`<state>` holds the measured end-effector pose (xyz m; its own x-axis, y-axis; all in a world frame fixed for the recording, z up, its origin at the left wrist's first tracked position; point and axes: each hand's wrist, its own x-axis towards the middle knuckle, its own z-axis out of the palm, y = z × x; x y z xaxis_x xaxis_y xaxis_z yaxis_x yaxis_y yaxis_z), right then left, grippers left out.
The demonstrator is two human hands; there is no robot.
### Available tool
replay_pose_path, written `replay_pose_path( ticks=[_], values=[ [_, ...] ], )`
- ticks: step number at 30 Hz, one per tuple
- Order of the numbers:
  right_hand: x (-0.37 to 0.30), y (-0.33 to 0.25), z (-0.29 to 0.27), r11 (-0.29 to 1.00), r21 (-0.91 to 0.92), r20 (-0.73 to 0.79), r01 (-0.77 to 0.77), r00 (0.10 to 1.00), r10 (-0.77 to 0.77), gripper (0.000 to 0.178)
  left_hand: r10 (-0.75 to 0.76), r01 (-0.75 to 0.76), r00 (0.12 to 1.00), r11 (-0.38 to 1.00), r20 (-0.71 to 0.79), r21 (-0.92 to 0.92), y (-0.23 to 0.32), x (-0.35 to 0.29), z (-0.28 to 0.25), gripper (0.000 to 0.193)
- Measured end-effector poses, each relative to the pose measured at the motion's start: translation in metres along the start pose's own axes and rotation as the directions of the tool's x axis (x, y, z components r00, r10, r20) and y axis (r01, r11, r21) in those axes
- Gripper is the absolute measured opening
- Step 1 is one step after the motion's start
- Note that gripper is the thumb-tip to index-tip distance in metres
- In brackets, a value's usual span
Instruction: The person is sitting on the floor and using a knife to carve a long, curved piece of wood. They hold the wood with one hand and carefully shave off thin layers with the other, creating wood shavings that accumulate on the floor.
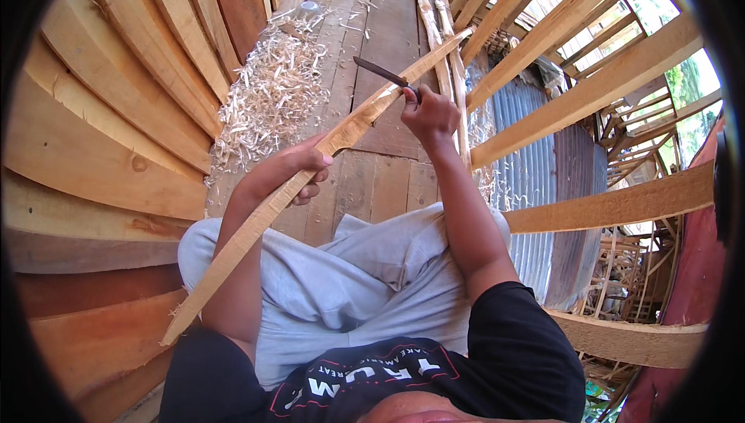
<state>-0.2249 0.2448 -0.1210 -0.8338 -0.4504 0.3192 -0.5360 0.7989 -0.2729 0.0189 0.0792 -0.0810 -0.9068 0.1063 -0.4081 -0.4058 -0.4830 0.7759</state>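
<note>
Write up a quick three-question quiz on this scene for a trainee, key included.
1. True or false: in the picture, the heap of wood shavings lies to the right of the knife.
2. What does the left hand grip? A the knife; B the wooden strip; C the heap of wood shavings.
3. Which hand holds the knife?

Key: 1 False, it lies to the left; 2 B; 3 the right hand.

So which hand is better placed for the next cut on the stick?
Probably the right hand: it grips the knife, blade near the stick. The left hand is holding the stick.
</note>
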Motion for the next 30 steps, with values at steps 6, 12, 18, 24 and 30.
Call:
replay_pose_path(
  ticks=[6,12,18,24,30],
  values=[
    [0.014,0.022,0.015,0.761,0.4,0.54,-0.511,0.802,0.255,0.046,0.055,-0.045,0.997,0.98,-0.049,0.194,0.001,-0.004,0.003,0.075],
    [0.001,0.014,0.011,0.969,0.203,0.054,-0.14,0.99,0.132,0.037,0.103,-0.076,0.99,0.963,-0.094,0.257,-0.003,0.003,0.01,0.074],
    [0.013,0.018,0.005,0.994,0.02,-0.064,0.106,0.992,-0.104,0.028,-0.004,0.004,1.0,1.0,-0.015,-0.019,0.0,-0.001,0.008,0.072],
    [0.036,0.044,0.029,0.754,0.563,0.05,-0.339,0.924,0.379,0.056,0.065,-0.056,0.997,0.986,-0.05,0.157,-0.001,-0.009,0.008,0.074],
    [0.059,0.103,0.046,0.708,0.619,0.11,-0.339,0.931,0.349,0.049,0.042,-0.027,0.996,0.979,-0.074,0.2,-0.003,-0.011,0.006,0.079]
  ],
)
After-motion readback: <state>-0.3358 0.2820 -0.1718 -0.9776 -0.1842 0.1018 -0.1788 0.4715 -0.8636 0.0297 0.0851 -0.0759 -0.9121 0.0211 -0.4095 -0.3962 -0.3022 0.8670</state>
